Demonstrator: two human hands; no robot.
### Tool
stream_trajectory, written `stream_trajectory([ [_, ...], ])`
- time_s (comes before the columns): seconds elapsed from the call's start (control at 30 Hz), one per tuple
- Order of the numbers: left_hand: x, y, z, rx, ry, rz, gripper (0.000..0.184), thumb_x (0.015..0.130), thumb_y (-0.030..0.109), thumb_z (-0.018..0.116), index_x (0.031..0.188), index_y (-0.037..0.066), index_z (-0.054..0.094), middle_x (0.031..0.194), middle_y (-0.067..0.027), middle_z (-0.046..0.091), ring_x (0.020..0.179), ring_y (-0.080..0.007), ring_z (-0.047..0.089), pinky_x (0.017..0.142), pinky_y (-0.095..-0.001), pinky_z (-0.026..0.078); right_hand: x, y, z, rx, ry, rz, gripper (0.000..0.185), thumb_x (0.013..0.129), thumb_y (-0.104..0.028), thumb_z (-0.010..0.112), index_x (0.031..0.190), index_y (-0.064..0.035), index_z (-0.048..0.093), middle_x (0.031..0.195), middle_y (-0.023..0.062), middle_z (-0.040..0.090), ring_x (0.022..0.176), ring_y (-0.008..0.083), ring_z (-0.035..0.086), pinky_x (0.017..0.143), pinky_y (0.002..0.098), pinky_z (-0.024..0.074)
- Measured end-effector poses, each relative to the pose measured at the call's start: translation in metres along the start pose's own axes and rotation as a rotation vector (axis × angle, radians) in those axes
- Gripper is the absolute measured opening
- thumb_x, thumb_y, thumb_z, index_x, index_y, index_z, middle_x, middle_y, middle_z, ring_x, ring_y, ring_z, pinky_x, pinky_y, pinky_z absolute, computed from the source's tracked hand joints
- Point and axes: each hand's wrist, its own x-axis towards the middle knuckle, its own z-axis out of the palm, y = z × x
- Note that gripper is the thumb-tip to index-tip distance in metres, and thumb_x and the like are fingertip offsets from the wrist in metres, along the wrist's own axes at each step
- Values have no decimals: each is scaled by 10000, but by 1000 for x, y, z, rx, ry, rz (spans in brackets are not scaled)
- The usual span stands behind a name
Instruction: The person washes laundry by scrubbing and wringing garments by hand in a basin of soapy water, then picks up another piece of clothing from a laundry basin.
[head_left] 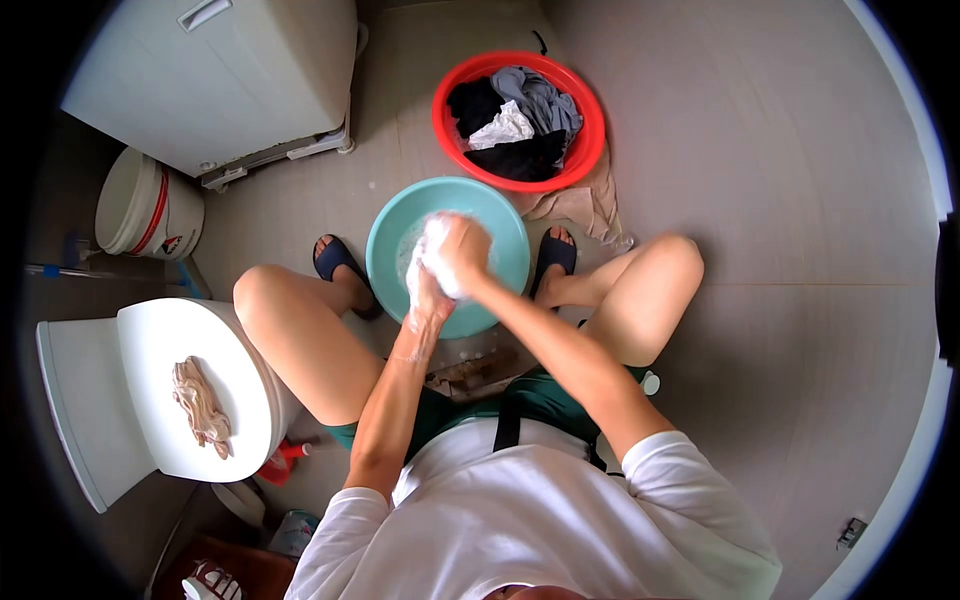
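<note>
Over the turquoise basin (382, 235) on the floor, both hands are close together and covered in suds. My left hand (428, 293) is closed on a white, lathered cloth (434, 240), seen mostly as foam and folds. My right hand (465, 252), smeared by motion, presses on the same cloth from the right, its fingers closed. What kind of garment it is cannot be made out. Foamy water (408, 245) shows in the basin beside the hands.
A red tub (590, 150) with dark, grey and white clothes stands ahead, a beige cloth (590, 205) lying by it. To the left are a toilet (140, 345) with a crumpled beige garment (201, 405) on its lid, a white bucket (150, 205) and a white appliance (230, 85).
</note>
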Motion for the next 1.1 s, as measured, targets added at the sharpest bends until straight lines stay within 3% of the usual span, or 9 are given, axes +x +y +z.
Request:
stream_trajectory([
  [0.1, 9, 7, -8, -46, -118, -64, 273, 941, 339, 461, 786, 130, 543, 739, -4, 574, 729, -180, 590, 715, -338, 508, 35, 25, -18, 2, -49, 160, 365, 815, -390, 618, 725, -38, 654, 709, 158, 652, 682, 281, 649, 623, 375, 496],
  [0.2, 24, 27, -18, -179, -577, -58, 307, 955, 358, 429, 762, 143, 534, 779, -9, 584, 803, -187, 603, 758, -362, 510, 28, 45, -41, 672, -218, 350, 335, 834, -365, 643, 746, -41, 634, 711, 47, 634, 636, 166, 588, 611, 294, 459],
  [0.23, 19, 29, -7, -181, -266, 46, 373, 962, 393, 412, 685, 152, 474, 643, 18, 487, 677, -154, 562, 657, -340, 498, 28, 57, -53, 824, -326, 409, 302, 835, -339, 656, 793, -40, 634, 751, 15, 613, 664, 133, 553, 617, 275, 441],
  [0.27, 34, 31, -22, -197, -409, 104, 388, 963, 412, 402, 684, 151, 468, 642, 14, 468, 642, -148, 535, 631, -328, 489, 24, 61, -64, 892, -392, 425, 281, 837, -318, 661, 842, -38, 631, 793, 3, 606, 698, 116, 540, 632, 265, 433],
  [0.43, 44, 38, -29, -179, -344, 94, 434, 951, 474, 386, 668, 149, 430, 656, 12, 442, 613, -144, 503, 614, -335, 479, -8, 56, -105, 1045, -482, 347, 292, 851, -234, 651, 1053, -28, 607, 976, 17, 613, 888, 107, 552, 760, 255, 435],
  [0.7, 34, 43, -28, -148, -166, 93, 559, 878, 562, 467, 1116, 62, 541, 1090, -80, 607, 956, -247, 614, 822, -398, 507, -5, 44, -121, 1413, -666, 253, 390, 833, -57, 614, 1194, 39, 501, 1138, 80, 577, 1056, 173, 550, 939, 306, 415],
  [0.83, 25, 31, -24, -443, -54, 119, 595, 873, 544, 493, 1161, 25, 523, 1148, -123, 593, 1094, -278, 547, 976, -455, 411, -12, 30, -117, 1248, -590, 217, 431, 774, 2, 680, 1171, 37, 517, 1125, 60, 586, 1026, 140, 557, 920, 286, 426],
  [1.07, 26, 24, -16, -562, -236, 55, 603, 850, 539, 529, 1151, 17, 519, 1184, -143, 563, 1116, -299, 519, 979, -471, 401, -38, 11, -79, 939, -53, 260, 247, 778, -168, 736, 889, 27, 632, 764, -1, 613, 675, 60, 514, 605, 222, 434],
  [1.1, 23, 22, -13, -540, -222, 47, 611, 846, 544, 531, 1154, 16, 518, 1175, -146, 565, 1105, -302, 525, 969, -472, 410, -41, 14, -76, 889, -71, 276, 270, 787, -168, 731, 947, 23, 627, 827, 6, 622, 712, 65, 529, 637, 220, 440],
])
